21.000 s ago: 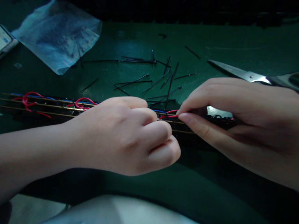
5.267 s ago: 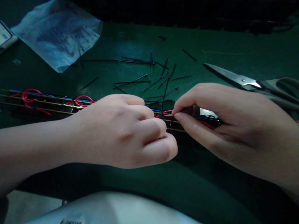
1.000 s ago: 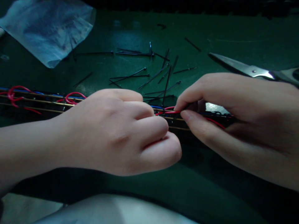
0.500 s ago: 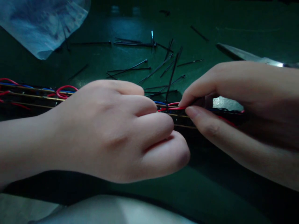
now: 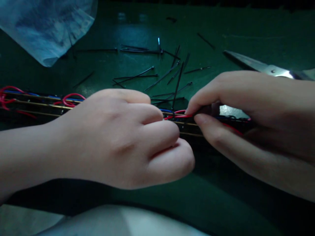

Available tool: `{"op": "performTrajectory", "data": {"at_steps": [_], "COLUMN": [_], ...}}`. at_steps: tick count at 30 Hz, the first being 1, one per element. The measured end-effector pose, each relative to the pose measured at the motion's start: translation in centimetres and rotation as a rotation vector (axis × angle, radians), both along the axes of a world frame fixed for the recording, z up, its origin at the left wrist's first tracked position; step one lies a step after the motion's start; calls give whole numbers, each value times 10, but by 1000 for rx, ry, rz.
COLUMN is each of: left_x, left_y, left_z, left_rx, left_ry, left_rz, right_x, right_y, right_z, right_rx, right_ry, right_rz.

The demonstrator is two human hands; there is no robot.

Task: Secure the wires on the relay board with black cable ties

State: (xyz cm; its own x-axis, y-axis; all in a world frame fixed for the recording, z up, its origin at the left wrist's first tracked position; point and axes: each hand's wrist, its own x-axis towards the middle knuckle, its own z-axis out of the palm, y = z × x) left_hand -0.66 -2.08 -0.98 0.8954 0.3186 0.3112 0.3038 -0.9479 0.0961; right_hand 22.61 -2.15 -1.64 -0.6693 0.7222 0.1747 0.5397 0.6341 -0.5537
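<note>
A long, narrow dark assembly (image 5: 44, 105) with brass-coloured strips and red and blue wires runs from side to side. My left hand (image 5: 128, 137) is curled into a fist over its middle; whatever the fingers hold is hidden beneath them. To the right, thumb and index finger of my right hand (image 5: 236, 111) pinch the red wire (image 5: 183, 116). Between the hands a black cable tie (image 5: 177, 87) stands up from the assembly, apparently around the wires. A red wire loop (image 5: 72, 99) rises left of my left hand.
Several loose black cable ties (image 5: 141, 51) lie on the green tabletop (image 5: 103, 19) behind the assembly. A translucent plastic bag (image 5: 49, 29) is at the back left. Scissors (image 5: 268, 68) lie behind my right hand, blades pointing left. Pale cloth (image 5: 118, 223) shows at the near edge.
The view has shifted slightly, so the table's things appear a little lower. Both hands keep nearly the same pose, and the right still pinches the red wire.
</note>
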Motion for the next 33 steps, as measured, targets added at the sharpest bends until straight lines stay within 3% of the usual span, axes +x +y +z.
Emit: {"op": "performTrajectory", "data": {"at_steps": [11, 33], "left_x": [-3, -6], "left_y": [0, 0], "left_z": [-3, -4], "left_rx": [124, 114], "left_ry": [70, 63], "left_rz": [-48, -66], "right_x": [-6, -8], "right_y": [-1, -1], "right_z": [7, 6], "right_rx": [-84, -138], "right_ry": [-12, -1], "right_rz": [-35, -78]}}
